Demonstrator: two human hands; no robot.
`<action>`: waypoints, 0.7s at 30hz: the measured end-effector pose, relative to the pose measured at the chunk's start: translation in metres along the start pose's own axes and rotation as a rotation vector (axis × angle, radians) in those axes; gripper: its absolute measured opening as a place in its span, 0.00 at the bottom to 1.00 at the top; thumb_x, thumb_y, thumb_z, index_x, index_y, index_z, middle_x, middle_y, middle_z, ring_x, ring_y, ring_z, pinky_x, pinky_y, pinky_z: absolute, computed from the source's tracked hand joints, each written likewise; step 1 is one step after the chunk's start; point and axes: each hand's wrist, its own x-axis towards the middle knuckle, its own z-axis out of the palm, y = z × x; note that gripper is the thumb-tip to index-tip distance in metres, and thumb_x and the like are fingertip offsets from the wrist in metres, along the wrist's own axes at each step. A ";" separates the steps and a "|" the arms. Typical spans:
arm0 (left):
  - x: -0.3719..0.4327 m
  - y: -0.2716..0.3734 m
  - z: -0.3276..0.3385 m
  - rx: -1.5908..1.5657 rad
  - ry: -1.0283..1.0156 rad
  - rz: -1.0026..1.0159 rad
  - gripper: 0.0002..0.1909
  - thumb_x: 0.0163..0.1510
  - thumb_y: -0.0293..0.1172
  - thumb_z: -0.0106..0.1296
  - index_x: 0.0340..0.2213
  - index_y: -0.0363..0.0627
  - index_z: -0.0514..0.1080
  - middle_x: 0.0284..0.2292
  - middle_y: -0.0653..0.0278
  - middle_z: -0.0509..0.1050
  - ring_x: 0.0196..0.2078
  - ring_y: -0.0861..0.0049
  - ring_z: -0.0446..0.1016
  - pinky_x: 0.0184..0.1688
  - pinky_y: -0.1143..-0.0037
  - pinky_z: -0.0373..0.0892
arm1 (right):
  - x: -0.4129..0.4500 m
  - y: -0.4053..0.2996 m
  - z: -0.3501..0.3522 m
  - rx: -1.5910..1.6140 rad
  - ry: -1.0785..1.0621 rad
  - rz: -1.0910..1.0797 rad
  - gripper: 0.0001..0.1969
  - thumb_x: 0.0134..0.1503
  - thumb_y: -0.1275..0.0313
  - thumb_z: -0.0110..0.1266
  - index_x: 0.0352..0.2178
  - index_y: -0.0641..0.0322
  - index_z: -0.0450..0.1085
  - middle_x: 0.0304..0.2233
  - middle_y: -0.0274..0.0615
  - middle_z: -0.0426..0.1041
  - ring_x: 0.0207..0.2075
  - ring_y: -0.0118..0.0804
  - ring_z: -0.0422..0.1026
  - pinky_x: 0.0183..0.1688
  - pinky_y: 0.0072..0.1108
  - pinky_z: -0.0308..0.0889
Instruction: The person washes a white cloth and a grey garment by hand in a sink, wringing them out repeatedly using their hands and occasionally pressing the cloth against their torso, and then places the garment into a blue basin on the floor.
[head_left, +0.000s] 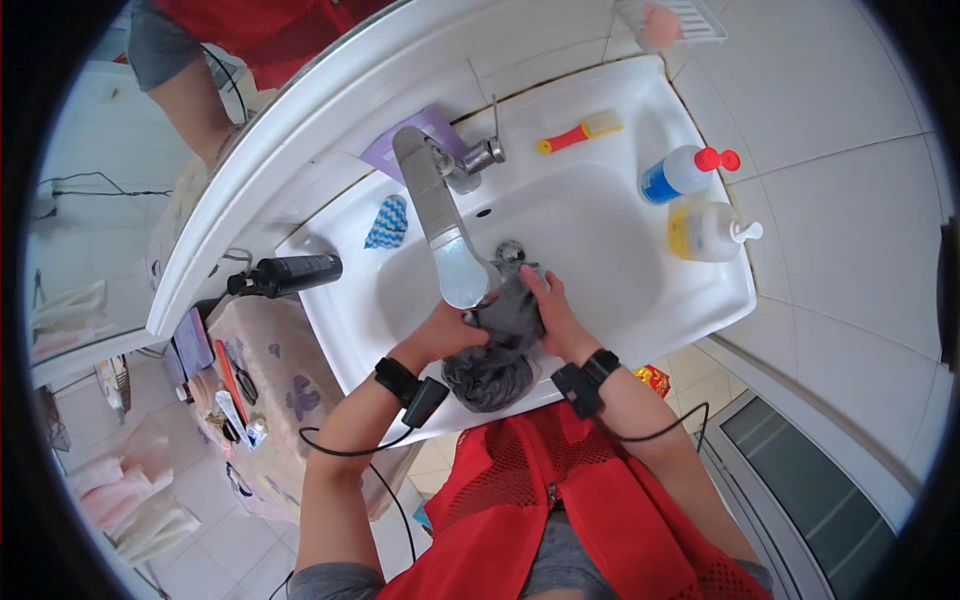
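Observation:
A dark grey cloth (510, 311) hangs bunched between my two hands, under the chrome faucet (452, 240). My left hand (442, 334) grips its left side, and the faucet head hides part of that hand. On the other side, my right hand (556, 309) presses the cloth with the fingers curved round it. The lower part of the cloth lies in a bundle near the front rim of the white washbasin (622, 247). Just beyond my hands the metal drain stopper (510, 251) is visible. Whether water is running I cannot tell.
On the basin's right rim stand a red-capped bottle (675, 176) and a pump bottle (705, 231). A red-handled brush (581, 133) and a blue patterned cloth (388, 223) lie on the ledge. A black bottle (296, 275) lies at left, beside a cloth-covered table (300, 375). Cables trail from both wrists.

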 end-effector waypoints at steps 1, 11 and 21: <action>0.004 -0.010 0.003 0.185 0.023 0.287 0.26 0.39 0.26 0.57 0.44 0.36 0.70 0.38 0.62 0.74 0.39 0.75 0.72 0.43 0.77 0.67 | 0.002 -0.004 0.002 0.114 0.003 0.082 0.29 0.48 0.63 0.59 0.48 0.67 0.60 0.38 0.45 0.70 0.40 0.35 0.69 0.43 0.22 0.65; 0.039 -0.037 0.008 0.246 0.096 0.317 0.28 0.37 0.34 0.63 0.42 0.37 0.71 0.39 0.60 0.74 0.42 0.75 0.71 0.47 0.76 0.66 | 0.001 0.008 -0.042 -0.857 -0.367 -0.500 0.26 0.41 0.68 0.60 0.42 0.65 0.61 0.36 0.51 0.71 0.40 0.48 0.70 0.42 0.30 0.65; 0.184 -0.105 0.033 0.988 0.146 0.793 0.31 0.44 0.21 0.40 0.54 0.38 0.58 0.59 0.51 0.52 0.62 0.62 0.49 0.63 0.69 0.48 | -0.024 0.004 -0.064 -0.914 -0.055 -0.377 0.24 0.42 0.63 0.62 0.37 0.64 0.62 0.31 0.51 0.70 0.33 0.48 0.70 0.38 0.31 0.65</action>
